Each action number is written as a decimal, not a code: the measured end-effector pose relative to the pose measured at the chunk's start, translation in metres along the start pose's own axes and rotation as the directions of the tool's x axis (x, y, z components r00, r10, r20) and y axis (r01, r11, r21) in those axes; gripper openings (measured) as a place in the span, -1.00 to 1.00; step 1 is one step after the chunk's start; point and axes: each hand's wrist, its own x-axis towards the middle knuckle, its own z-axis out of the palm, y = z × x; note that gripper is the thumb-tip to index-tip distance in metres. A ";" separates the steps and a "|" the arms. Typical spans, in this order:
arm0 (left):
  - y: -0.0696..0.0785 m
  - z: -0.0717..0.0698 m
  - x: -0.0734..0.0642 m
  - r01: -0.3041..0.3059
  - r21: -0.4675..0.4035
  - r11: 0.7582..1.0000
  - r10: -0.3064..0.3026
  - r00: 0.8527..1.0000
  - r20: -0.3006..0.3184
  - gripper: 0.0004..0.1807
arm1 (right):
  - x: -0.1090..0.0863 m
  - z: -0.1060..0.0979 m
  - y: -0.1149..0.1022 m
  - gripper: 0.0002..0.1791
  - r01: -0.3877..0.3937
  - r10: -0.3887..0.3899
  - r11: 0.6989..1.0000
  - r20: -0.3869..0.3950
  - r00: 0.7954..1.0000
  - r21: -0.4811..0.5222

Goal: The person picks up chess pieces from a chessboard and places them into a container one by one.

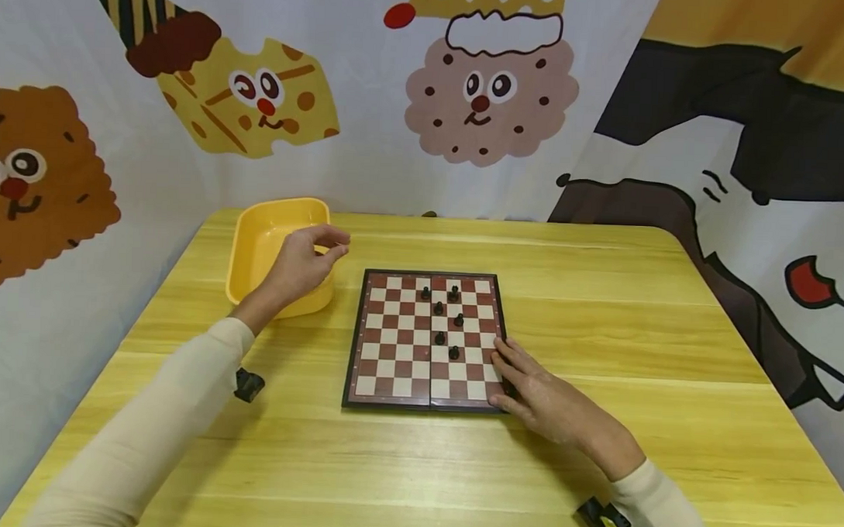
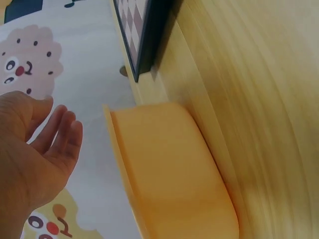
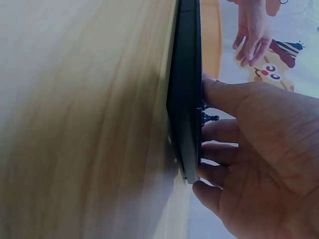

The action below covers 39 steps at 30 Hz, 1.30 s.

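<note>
A folding chessboard [image 1: 398, 336] with red-brown and white squares and a black rim lies open flat on the table. Several black chess pieces [image 1: 439, 338] stand on it, mostly on its right half. My right hand [image 1: 553, 404] rests at the board's right edge, fingers and thumb extended over the rim; in the right wrist view the fingertips touch the black side of the board [image 3: 187, 74]. Above the right side of a yellow plastic tub [image 1: 244, 249] hovers my left hand [image 1: 302, 261], fingers loosely bent, a gap between thumb and fingertips [image 2: 75, 132], and nothing held.
The light wood table [image 1: 602, 293] carries the tub at back left and the board at its middle. Behind it hangs a white cloth [image 1: 370, 161] printed with cartoon biscuits and cheese. Small black devices [image 1: 249, 385] sit at both wrists.
</note>
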 end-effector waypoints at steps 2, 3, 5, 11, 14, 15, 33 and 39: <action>0.002 0.003 -0.001 -0.010 -0.016 1.000 0.010 1.000 0.003 -0.77 | 0.001 0.001 0.001 -0.27 -0.004 0.004 1.000 -0.002 1.000 -0.002; 0.004 0.004 -0.001 -0.016 -0.023 1.000 0.016 1.000 0.002 -0.77 | 0.001 0.001 0.001 -0.27 -0.004 0.004 1.000 -0.005 1.000 -0.003; 0.005 0.006 -0.001 -0.029 -0.035 0.999 0.029 1.000 0.001 -0.78 | 0.002 0.001 0.001 -0.27 -0.007 0.007 1.000 -0.009 1.000 0.001; 0.007 0.012 -0.002 -0.045 -0.039 0.998 0.047 0.998 0.038 -0.77 | 0.001 0.002 0.002 -0.27 -0.004 0.004 1.000 -0.027 1.000 0.009; 0.008 0.015 -0.001 -0.043 -0.057 0.997 0.045 0.998 0.044 -0.76 | 0.001 0.002 0.002 -0.27 0.012 -0.012 1.000 -0.043 0.999 0.003; 0.008 0.016 0.000 -0.042 -0.069 0.997 0.045 0.998 0.048 -0.75 | 0.000 0.002 0.003 -0.27 0.018 -0.018 1.000 -0.047 0.999 -0.002; 0.016 0.062 0.002 0.026 -0.194 0.981 0.028 0.963 0.268 -0.67 | 0.001 0.002 0.003 -0.25 0.016 -0.017 1.000 -0.040 0.999 -0.017; 0.017 0.084 -0.002 0.053 -0.147 0.988 0.003 0.936 0.353 -0.62 | 0.001 0.002 0.002 -0.24 0.002 -0.002 1.000 -0.029 1.000 -0.010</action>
